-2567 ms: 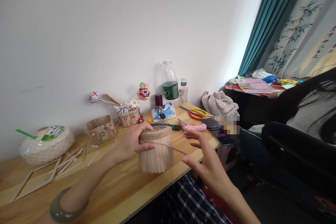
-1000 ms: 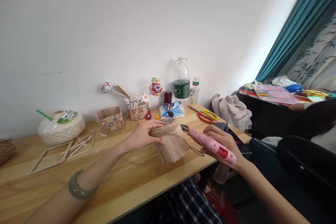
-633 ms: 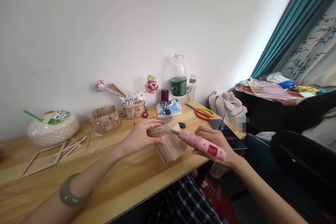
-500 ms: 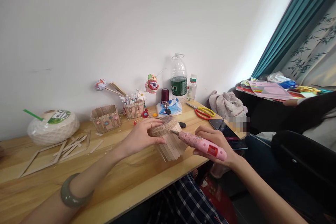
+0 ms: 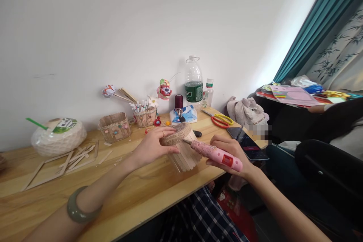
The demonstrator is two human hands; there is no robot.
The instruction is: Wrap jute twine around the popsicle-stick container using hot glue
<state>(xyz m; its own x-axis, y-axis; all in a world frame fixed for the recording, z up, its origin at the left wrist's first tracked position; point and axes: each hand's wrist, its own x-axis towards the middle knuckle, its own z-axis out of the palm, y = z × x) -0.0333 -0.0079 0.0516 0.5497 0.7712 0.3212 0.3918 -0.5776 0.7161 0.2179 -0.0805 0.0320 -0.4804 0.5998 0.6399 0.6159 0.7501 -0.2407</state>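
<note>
My left hand (image 5: 157,142) is closed on the twine-wrapped base of a popsicle-stick basket (image 5: 185,159), which is tilted over the table with its pale sticks fanning downward. Coiled brown twine (image 5: 178,136) covers the upper rim and side of that base. In my right hand (image 5: 231,151) is a pink hot glue gun (image 5: 215,155), its metal nozzle at the twine near where it meets the sticks. I cannot tell whether the nozzle touches. My right fingers wrap around the glue gun's handle, which they largely hide.
Loose popsicle sticks (image 5: 70,160) lie at left before a wrapped coconut (image 5: 58,136). Two decorated stick baskets (image 5: 115,126) stand by the wall. Scissors (image 5: 221,120) and a phone (image 5: 248,143) are at right. Another person's dark sleeve (image 5: 340,115) shows at far right.
The glue gun's nozzle has shifted slightly left along the twine, with my right hand following. My left hand keeps its hold on the basket. The whole view has moved a little.
</note>
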